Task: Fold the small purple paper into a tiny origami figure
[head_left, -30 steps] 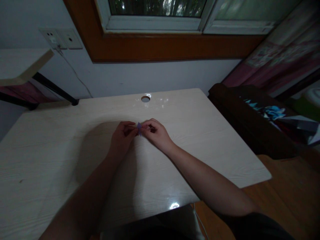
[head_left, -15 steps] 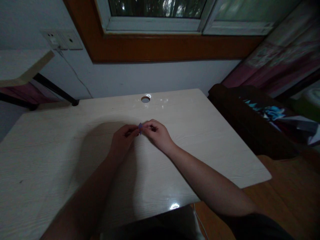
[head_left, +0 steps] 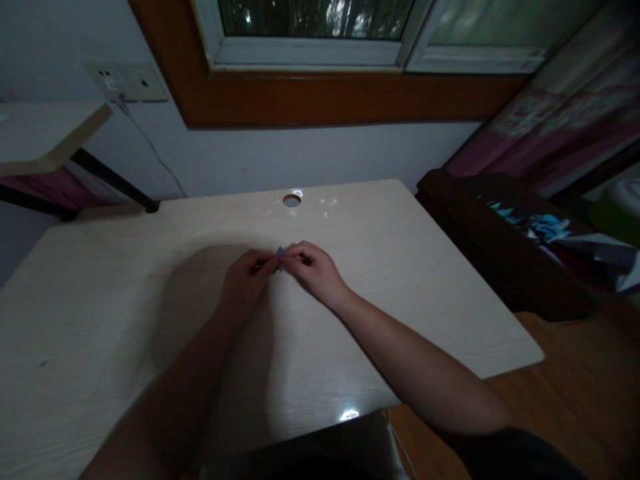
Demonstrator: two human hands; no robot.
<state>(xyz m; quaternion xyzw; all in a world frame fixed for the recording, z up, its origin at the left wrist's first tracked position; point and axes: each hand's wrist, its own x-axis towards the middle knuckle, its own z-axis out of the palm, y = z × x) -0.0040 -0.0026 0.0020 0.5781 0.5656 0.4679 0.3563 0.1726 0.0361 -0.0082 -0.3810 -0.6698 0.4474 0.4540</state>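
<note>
left hand (head_left: 243, 280) and right hand (head_left: 315, 265) pinch a purple piece (head_left: 280, 252)
it is on the near side of the hole (head_left: 291, 201); the left hand has closed up, so the hold seems steadier

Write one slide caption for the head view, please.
Left hand and right hand pinch a small purple piece over a desk.

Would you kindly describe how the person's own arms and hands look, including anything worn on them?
The left hand and right hand are ungloved, with nothing visible worn at the wrists. The left forearm and right forearm are bare. A dark sleeve covers the right arm higher up; no sleeve shows on the left.
</note>
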